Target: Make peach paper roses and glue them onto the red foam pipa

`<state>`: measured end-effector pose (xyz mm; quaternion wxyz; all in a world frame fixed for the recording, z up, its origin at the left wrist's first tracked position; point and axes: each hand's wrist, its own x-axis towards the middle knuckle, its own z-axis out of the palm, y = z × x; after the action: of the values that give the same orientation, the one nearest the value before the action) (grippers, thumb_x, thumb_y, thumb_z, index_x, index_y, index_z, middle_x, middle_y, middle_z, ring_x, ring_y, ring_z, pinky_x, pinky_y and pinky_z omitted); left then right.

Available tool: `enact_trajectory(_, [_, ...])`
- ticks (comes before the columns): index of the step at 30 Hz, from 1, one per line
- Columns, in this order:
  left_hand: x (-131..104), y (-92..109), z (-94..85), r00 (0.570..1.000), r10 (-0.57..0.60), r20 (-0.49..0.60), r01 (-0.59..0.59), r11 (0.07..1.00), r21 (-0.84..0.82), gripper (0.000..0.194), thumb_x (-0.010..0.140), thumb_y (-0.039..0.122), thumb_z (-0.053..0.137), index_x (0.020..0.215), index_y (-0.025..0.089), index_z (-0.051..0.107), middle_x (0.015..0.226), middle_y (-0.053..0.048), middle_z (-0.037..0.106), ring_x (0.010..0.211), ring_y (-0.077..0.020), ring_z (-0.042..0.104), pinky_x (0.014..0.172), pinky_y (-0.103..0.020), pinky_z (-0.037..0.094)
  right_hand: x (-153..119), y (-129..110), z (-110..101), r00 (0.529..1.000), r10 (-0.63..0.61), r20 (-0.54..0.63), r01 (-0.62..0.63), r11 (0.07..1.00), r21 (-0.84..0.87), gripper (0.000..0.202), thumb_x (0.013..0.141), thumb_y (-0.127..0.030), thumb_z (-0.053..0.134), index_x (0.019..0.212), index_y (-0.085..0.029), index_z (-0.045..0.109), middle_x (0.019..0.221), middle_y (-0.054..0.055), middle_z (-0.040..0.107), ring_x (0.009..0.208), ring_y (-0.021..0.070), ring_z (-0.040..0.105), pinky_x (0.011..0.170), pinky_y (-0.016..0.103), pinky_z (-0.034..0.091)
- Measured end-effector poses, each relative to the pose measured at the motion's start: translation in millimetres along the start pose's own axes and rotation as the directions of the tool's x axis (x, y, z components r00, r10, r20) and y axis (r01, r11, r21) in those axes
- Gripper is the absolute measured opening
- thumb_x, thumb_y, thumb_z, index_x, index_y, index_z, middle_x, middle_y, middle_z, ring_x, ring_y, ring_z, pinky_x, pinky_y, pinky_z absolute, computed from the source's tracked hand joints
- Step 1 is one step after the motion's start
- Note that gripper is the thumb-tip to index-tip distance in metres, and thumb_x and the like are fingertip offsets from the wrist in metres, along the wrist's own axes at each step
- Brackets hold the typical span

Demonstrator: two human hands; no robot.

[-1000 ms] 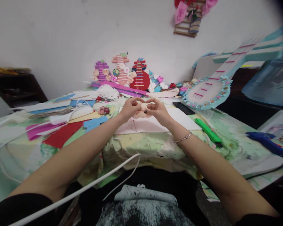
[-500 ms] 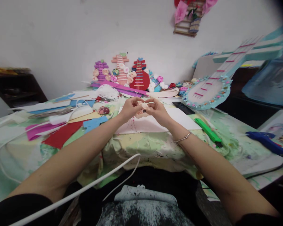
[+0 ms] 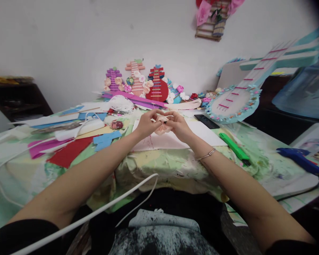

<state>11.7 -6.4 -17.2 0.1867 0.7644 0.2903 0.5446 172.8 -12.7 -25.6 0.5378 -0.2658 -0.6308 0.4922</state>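
Observation:
A pale peach paper flower [image 3: 163, 129] is held between my two hands, above a white sheet [image 3: 202, 134] with red marks at its left part. My left hand [image 3: 148, 124] closes its fingers on the flower's left side. From the right, my right hand [image 3: 178, 126] pinches the flower, its fingertips near those of the left. A small dark spot shows between the thumbs; what it is cannot be made out.
Right of the sheet are a green cutter [image 3: 234, 148], a black phone [image 3: 206, 121] and a blue tool [image 3: 301, 160]. Red felt [image 3: 71, 152] and blue pieces [image 3: 106, 140] lie left. Decorated instrument shapes [image 3: 156, 85] stand behind. A white cable [image 3: 95, 216] crosses in front.
The flower has turned and shifted slightly between my fingers, with more of its petals showing below the thumbs. Both hands stay in nearly the same place.

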Motion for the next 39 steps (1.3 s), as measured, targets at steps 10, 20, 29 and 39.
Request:
enact_trajectory(10, [-2.3, 1.3, 1.5, 1.000, -0.009, -0.029, 0.009, 1.000, 0.019, 0.024, 0.067, 0.017, 0.058, 0.091, 0.016, 0.064, 0.062, 0.003, 0.051, 0.058, -0.0107, 0.046, 0.057, -0.022, 0.037, -0.5, 1.3, 0.2, 0.987, -0.152, 0.059, 0.159, 0.976, -0.150, 0.042, 0.065, -0.022, 0.070, 0.101, -0.022, 0.048, 0.083, 0.000, 0.062, 0.079, 0.0158, 0.060, 0.066, 0.028, 0.046])
enact_trajectory(20, [-0.6, 0.7, -2.3, 0.993, -0.066, -0.093, 0.058, 0.994, -0.088, 0.032, 0.066, 0.014, 0.055, 0.094, 0.019, 0.069, 0.055, 0.005, 0.046, 0.053, -0.0104, 0.043, 0.053, -0.022, 0.036, 2.0, 3.2, 3.7, 0.963, -0.268, 0.032, 0.266, 0.923, -0.279, 0.034, 0.072, -0.025, 0.061, 0.102, -0.024, 0.044, 0.076, -0.003, 0.052, 0.066, 0.0125, 0.052, 0.054, 0.024, 0.039])
enact_trajectory(29, [1.3, 4.0, -1.9, 0.971, -0.197, -0.131, 0.153, 0.946, -0.286, 0.024, 0.057, 0.015, 0.059, 0.076, 0.014, 0.074, 0.053, 0.003, 0.057, 0.052, -0.0102, 0.047, 0.052, -0.022, 0.039, 0.9, 3.0, 0.8, 0.937, -0.347, 0.045, 0.333, 0.845, -0.417, 0.038, 0.070, -0.012, 0.055, 0.104, -0.025, 0.045, 0.081, -0.001, 0.055, 0.073, 0.0140, 0.055, 0.065, 0.028, 0.043])
enact_trajectory(39, [2.0, 2.4, -6.2, 0.996, -0.061, -0.060, 0.046, 0.971, -0.236, 0.028, 0.061, 0.017, 0.062, 0.088, 0.016, 0.069, 0.097, -0.005, 0.065, 0.086, -0.0174, 0.060, 0.072, -0.026, 0.048, 2.2, 4.3, 0.1, 0.938, -0.345, 0.043, 0.321, 0.814, -0.485, 0.035, 0.072, -0.017, 0.058, 0.104, -0.025, 0.047, 0.081, -0.002, 0.056, 0.075, 0.0148, 0.055, 0.067, 0.029, 0.043])
